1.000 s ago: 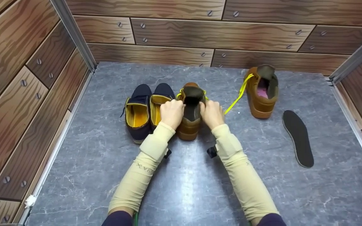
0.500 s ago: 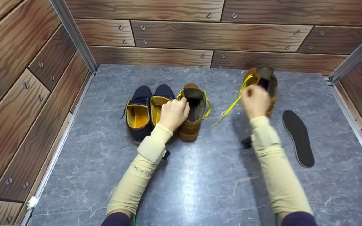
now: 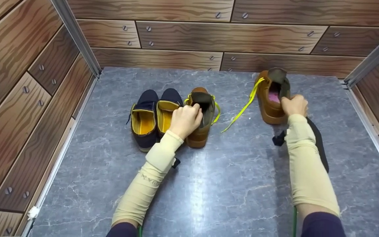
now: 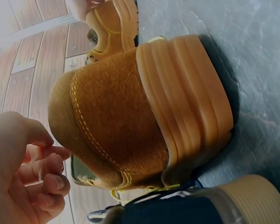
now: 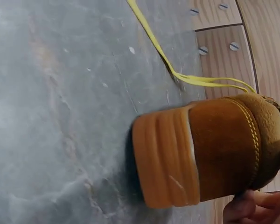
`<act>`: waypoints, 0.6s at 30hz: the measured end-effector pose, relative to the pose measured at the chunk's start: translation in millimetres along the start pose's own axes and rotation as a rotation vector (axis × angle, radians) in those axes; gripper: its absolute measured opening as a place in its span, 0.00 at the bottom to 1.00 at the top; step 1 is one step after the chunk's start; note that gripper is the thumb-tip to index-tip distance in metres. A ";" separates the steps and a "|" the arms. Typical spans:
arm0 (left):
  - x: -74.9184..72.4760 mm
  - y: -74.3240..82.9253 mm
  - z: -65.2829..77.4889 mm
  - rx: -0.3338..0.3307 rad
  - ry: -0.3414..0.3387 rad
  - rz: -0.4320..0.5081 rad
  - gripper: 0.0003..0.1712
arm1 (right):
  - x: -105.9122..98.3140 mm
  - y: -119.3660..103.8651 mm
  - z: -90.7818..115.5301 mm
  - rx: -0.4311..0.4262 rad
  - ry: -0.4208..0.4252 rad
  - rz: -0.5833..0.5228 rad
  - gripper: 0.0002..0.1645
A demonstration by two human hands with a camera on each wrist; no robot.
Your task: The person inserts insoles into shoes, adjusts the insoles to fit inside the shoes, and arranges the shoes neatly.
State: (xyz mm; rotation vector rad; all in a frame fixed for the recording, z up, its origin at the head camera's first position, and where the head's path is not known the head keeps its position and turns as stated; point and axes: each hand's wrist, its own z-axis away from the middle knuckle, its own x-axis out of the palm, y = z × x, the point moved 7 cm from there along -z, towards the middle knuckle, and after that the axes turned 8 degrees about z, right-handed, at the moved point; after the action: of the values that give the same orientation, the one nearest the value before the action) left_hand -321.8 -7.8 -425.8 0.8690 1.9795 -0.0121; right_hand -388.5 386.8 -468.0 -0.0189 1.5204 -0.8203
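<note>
My left hand point(image 3: 186, 120) is over the left side of the opening of a brown suede shoe point(image 3: 197, 136) with yellow laces. In the left wrist view its fingers point(image 4: 53, 184) are loosely curled, right at the shoe's collar. My right hand point(image 3: 294, 106) grips the right rear collar of a second brown shoe point(image 3: 269, 113), farther right. The right wrist view has fingertips point(image 5: 240, 207) beside that shoe's collar, part of the hand cut off by the frame. A pink patch point(image 3: 273, 96) shows inside this shoe. Its yellow lace point(image 3: 252, 95) trails leftward on the floor.
Two navy shoes with yellow linings, a left one point(image 3: 148, 95) and a right one point(image 3: 170, 95), stand left of the first brown shoe. A black insole point(image 3: 318, 140) lies under my right forearm, partly hidden. Wood-patterned walls point(image 3: 183, 36) enclose the grey marbled floor point(image 3: 235, 184).
My right hand has left the left brown shoe and moved right to the other one's collar. The left hand has shifted slightly right over the opening. The shoes have stayed put.
</note>
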 end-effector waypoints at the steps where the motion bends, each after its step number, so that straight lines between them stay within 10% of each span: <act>1: 0.0 1.8 -0.3 0.003 -0.002 0.002 0.13 | -0.8 -0.9 -1.5 -0.011 -0.016 0.009 0.29; 18: 59.2 101.9 -45.1 0.031 -0.284 0.159 0.10 | -12.9 -6.2 -12.7 -0.098 -0.143 0.068 0.20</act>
State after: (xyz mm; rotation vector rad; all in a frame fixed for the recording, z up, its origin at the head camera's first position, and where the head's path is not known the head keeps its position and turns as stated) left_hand -315.1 117.5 -412.7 0.9851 1.6466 -0.0708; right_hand -400.5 394.3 -455.1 -0.0965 1.4171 -0.6755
